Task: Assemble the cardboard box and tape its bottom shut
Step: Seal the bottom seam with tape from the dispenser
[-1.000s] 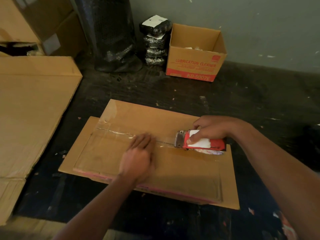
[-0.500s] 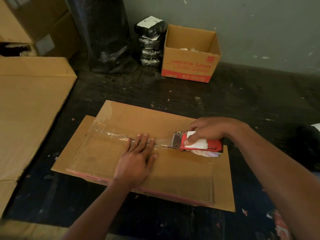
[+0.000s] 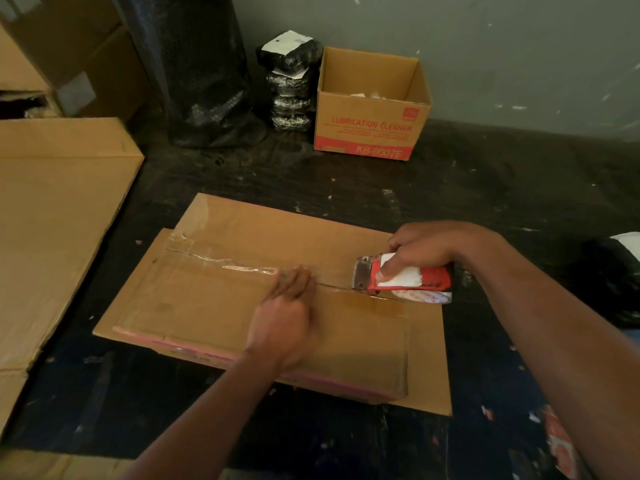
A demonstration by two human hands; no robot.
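Cardboard box (image 3: 207,306) lies low and flat on the dark bench (image 3: 519,188), bottom flaps folded shut and facing up, pink print along its near edge. A loose flap sticks out past the box's far and right sides.

A clear tape strip (image 3: 221,261) runs along the box's centre seam, starting at the box's left end, wrinkled and shiny there.

Left hand (image 3: 284,317) sits on top of the box near the middle, fingers (image 3: 298,278) straight and together, pressed flat on the tape at the seam; the hand is a bit blurred. It grasps nothing.

Right hand (image 3: 422,247) is over the box's right end, fingers curled round a red and white tape dispenser (image 3: 405,277), thumb on its white top. The dispenser's metal blade points toward the left hand and sits at the seam. The tape roll (image 3: 429,297) shows under the dispenser body.

Beyond the box, against the wall: an open carton (image 3: 370,129) printed LUBRICATION CLEANER, a stack of black wrapped bundles (image 3: 291,88) touching the carton's left side, and a tall black wrapped roll (image 3: 194,71) further left.

Left of the box: big flat cardboard sheets (image 3: 52,220). Right of the box, at the frame edge: a dark object with a white patch (image 3: 616,271), cannot tell what.
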